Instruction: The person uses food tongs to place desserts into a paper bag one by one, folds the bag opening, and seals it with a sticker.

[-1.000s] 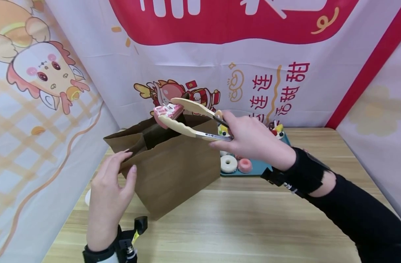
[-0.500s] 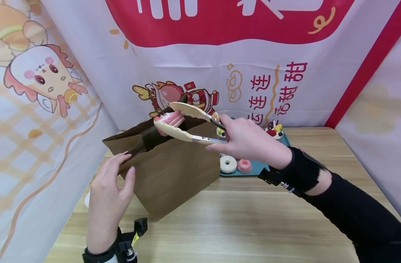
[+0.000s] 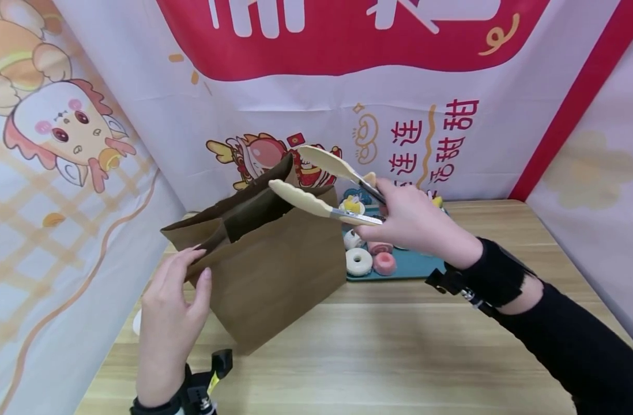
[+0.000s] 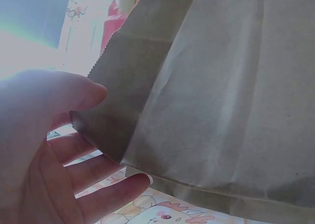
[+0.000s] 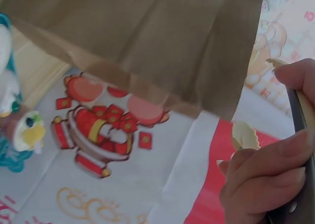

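A brown paper bag (image 3: 280, 271) stands tilted on the table with its mouth facing up. My left hand (image 3: 173, 317) is at its left rim, fingertips touching the paper edge; in the left wrist view the thumb and fingers (image 4: 113, 192) look loose around the bag's corner. My right hand (image 3: 407, 219) grips a pair of tongs (image 3: 303, 199) with cream scalloped tips, spread apart over the bag's opening with nothing between them. The pink cake slice is out of sight, and the bag's inside is too dark to make out.
Behind the bag, to the right, a teal tray (image 3: 415, 271) carries several toy pastries, among them a white donut (image 3: 358, 262) and a pink ring (image 3: 384, 263). Printed cloth (image 3: 316, 92) hangs at the back and sides. A white round thing (image 3: 137, 323) shows partly behind my left wrist.
The tongs held the pink cake slice over the bag, lowered it into the mouth and let go. Now they are spread and have moved right and slightly up. My left hand has stayed put.
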